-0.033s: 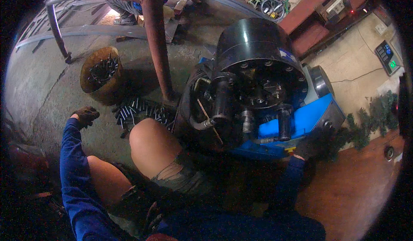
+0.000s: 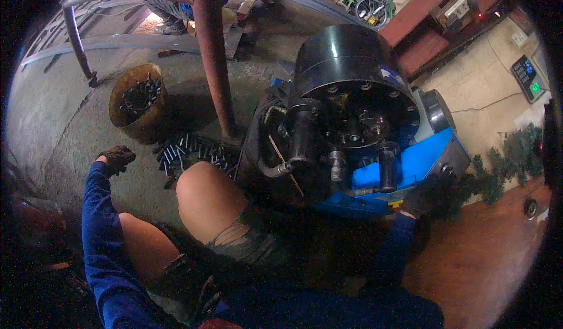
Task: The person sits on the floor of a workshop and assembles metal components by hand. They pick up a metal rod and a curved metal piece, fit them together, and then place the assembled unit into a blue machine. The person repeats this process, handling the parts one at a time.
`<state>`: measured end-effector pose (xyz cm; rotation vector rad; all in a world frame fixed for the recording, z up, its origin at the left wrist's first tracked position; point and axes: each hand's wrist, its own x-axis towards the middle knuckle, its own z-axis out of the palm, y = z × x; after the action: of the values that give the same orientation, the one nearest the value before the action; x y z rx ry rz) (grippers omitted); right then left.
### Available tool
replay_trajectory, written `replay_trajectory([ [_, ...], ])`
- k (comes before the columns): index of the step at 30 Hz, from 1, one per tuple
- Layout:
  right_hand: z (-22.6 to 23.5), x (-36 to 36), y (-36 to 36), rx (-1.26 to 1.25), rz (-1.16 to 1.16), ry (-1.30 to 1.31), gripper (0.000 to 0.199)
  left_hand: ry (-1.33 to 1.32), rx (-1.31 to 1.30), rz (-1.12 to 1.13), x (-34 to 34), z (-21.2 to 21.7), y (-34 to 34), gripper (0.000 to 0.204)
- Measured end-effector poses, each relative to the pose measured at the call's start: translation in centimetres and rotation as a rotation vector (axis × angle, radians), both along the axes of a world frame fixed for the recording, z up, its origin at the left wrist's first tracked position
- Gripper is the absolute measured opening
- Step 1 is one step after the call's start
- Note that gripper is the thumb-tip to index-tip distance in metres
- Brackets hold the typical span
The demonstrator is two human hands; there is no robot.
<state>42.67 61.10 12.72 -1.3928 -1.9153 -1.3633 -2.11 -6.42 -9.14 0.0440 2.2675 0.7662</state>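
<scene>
My left hand point(image 2: 118, 159), in a dark work glove, hangs past my left knee above the floor. Its fingers are curled in, and nothing shows in them. On the right, my gloved right hand point(image 2: 428, 195) is at the blue panel point(image 2: 402, 164) of a machine, close to a round dark knob point(image 2: 447, 170). Shadow hides its fingers. Between my hands stands the machine's big black cylindrical head point(image 2: 349, 56), with dark cylinders and fittings below it. Several short metal rods point(image 2: 182, 150) lie by my right knee. Behind them stands a rusty bucket point(image 2: 136, 103) holding dark metal pieces.
A thick reddish-brown pipe frame point(image 2: 211, 59) rises in front of me. Long metal bars point(image 2: 123, 45) lie across the floor, where another person point(image 2: 173, 18) is partly visible. At right are a wooden surface point(image 2: 469, 258), green garland point(image 2: 510, 164) and a lit keypad device point(image 2: 529, 79).
</scene>
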Motion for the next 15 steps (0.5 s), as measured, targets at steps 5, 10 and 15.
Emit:
replay_trajectory([
  [5,-0.5,2.8,3.5,0.090,0.110,0.027,0.049,-0.005,0.038,0.016,-0.3,0.5,1.9,0.041],
  [10,3.2,-2.3,-4.4,-0.342,-0.229,-0.028,0.049,-0.011,-0.003,-0.002,-0.1,0.5,0.8,0.038],
  [15,-1.3,2.3,3.7,0.103,0.057,-0.012,0.050,0.021,0.040,0.007,0.3,0.7,1.2,0.037],
])
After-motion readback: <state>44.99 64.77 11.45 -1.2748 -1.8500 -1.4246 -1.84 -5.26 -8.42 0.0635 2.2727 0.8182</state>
